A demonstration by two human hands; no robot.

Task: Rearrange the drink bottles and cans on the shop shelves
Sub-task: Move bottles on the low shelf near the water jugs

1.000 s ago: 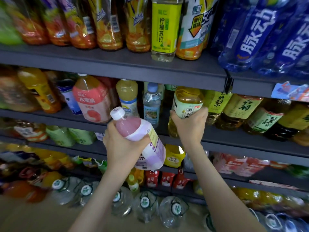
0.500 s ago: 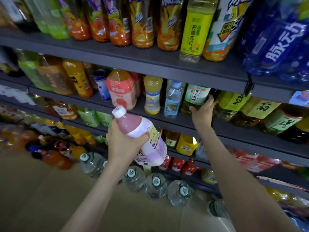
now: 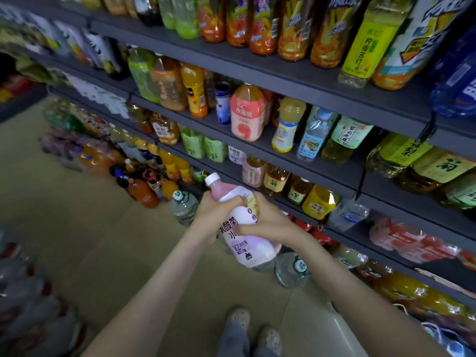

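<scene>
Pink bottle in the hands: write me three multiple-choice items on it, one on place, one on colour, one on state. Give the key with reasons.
1. Where is the pink bottle?
A) held in the air in front of the shelves
B) standing on a shelf
C) in a basket

2. What colour is its cap?
A) blue
B) green
C) white

3. What is the right hand doing?
A) hanging idle
B) gripping the pink bottle
C) pushing a can back

Key:
1 A: the bottle is tilted in mid-air, clear of every shelf.
2 C: the cap above the pink neck is plainly white.
3 B: its fingers curl round the bottle's middle, opposite the left hand, which grips the bottle near the neck.
</scene>
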